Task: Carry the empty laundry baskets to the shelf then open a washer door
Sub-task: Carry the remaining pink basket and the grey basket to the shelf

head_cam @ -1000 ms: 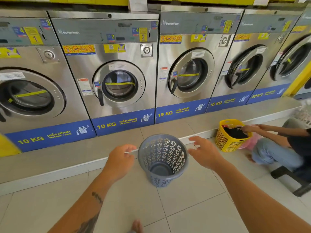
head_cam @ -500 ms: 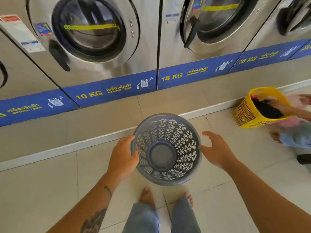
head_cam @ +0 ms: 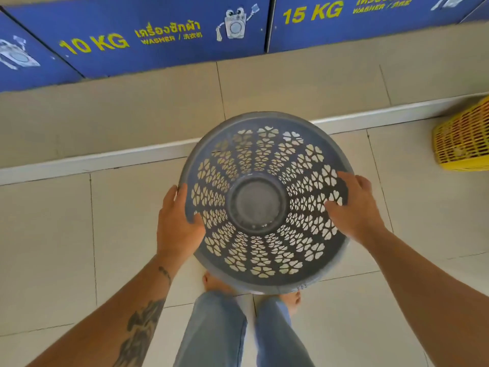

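A round grey laundry basket (head_cam: 264, 250) with flower-shaped holes stands on the tiled floor right below me, empty, seen from above. My left hand (head_cam: 176, 223) clasps its left rim, thumb inside the wall. My right hand (head_cam: 353, 207) grips the right rim, fingers curled over the edge into the basket. Only the blue bottom panels of the washers (head_cam: 148, 35) show at the top; their doors are out of view.
A raised beige step (head_cam: 105, 123) with a white edge runs in front of the washers. A yellow basket (head_cam: 463, 139) sits at the right edge on the floor. My bare feet and jeans (head_cam: 238, 327) are directly under the grey basket.
I have leaned in and looked down, so the basket fills the view. Both hands have closed onto its rim; before, the right hand hovered open beside it.
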`<act>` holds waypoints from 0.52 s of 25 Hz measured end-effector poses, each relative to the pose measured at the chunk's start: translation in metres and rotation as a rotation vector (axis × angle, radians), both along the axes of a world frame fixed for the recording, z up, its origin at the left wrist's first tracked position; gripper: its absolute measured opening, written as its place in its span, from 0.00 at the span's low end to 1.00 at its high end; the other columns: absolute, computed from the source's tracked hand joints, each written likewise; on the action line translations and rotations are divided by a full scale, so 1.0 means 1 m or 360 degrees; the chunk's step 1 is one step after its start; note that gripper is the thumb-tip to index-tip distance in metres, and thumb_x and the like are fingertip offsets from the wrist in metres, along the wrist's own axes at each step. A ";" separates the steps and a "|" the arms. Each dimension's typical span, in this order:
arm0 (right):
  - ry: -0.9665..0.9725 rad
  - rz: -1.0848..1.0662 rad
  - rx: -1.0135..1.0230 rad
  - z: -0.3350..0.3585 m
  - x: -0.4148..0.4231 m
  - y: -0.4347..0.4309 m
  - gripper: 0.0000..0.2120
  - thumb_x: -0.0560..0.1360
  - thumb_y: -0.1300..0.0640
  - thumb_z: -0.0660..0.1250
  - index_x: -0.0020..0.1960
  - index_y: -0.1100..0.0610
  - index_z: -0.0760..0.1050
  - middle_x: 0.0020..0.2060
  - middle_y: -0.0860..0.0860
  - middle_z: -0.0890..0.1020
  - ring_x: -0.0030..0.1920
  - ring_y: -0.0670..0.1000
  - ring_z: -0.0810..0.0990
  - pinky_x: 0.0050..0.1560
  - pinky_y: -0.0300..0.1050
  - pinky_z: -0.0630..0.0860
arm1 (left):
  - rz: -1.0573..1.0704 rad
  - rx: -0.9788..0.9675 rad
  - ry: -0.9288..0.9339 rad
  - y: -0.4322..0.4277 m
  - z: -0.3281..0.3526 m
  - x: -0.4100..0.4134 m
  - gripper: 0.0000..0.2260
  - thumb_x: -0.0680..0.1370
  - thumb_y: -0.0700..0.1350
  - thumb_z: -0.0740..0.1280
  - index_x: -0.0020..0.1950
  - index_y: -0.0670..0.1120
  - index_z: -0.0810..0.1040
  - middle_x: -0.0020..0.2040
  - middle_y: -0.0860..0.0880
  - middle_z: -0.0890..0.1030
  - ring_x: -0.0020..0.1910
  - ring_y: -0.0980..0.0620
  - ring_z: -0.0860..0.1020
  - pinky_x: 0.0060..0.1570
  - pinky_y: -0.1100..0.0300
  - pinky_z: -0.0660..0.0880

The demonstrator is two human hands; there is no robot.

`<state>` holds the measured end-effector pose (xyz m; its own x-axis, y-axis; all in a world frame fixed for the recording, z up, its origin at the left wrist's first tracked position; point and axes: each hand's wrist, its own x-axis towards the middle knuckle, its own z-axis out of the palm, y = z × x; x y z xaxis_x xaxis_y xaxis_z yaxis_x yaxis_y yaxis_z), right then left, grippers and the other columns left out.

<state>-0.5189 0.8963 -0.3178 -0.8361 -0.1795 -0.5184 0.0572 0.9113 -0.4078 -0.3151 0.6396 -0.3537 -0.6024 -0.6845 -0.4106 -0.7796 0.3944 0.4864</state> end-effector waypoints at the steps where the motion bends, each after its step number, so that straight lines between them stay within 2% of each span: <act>1: 0.0015 -0.0008 -0.0009 -0.010 -0.002 0.002 0.31 0.71 0.54 0.70 0.70 0.46 0.62 0.70 0.52 0.63 0.63 0.61 0.72 0.60 0.61 0.75 | 0.0015 -0.0006 0.0036 0.003 -0.007 0.001 0.33 0.76 0.42 0.66 0.78 0.53 0.55 0.78 0.49 0.58 0.75 0.45 0.61 0.68 0.47 0.69; 5: -0.0005 -0.0139 -0.0023 -0.026 -0.004 0.008 0.30 0.73 0.55 0.70 0.72 0.49 0.62 0.70 0.52 0.64 0.64 0.58 0.72 0.59 0.56 0.75 | -0.0014 -0.0130 0.0127 0.004 -0.018 0.006 0.33 0.76 0.36 0.64 0.79 0.51 0.57 0.78 0.47 0.60 0.74 0.44 0.64 0.66 0.47 0.72; 8: -0.0041 -0.0110 -0.0045 -0.015 -0.001 0.003 0.31 0.74 0.56 0.69 0.73 0.49 0.61 0.70 0.52 0.65 0.65 0.58 0.72 0.59 0.56 0.75 | 0.0024 -0.0190 0.0110 0.002 -0.008 0.014 0.31 0.77 0.36 0.64 0.78 0.49 0.60 0.77 0.46 0.63 0.73 0.43 0.67 0.65 0.45 0.73; 13: 0.0095 0.0145 -0.0185 0.056 0.009 -0.015 0.31 0.73 0.55 0.69 0.73 0.49 0.61 0.69 0.52 0.67 0.62 0.57 0.73 0.59 0.57 0.76 | 0.0297 -0.0350 0.0163 0.005 0.070 0.044 0.26 0.75 0.37 0.66 0.73 0.46 0.70 0.74 0.48 0.69 0.68 0.43 0.72 0.62 0.46 0.73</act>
<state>-0.5094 0.8813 -0.2621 -0.8421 -0.3119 -0.4399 -0.0510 0.8582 -0.5108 -0.2707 0.6448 -0.2834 -0.4884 -0.8530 -0.1840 -0.7999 0.3532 0.4852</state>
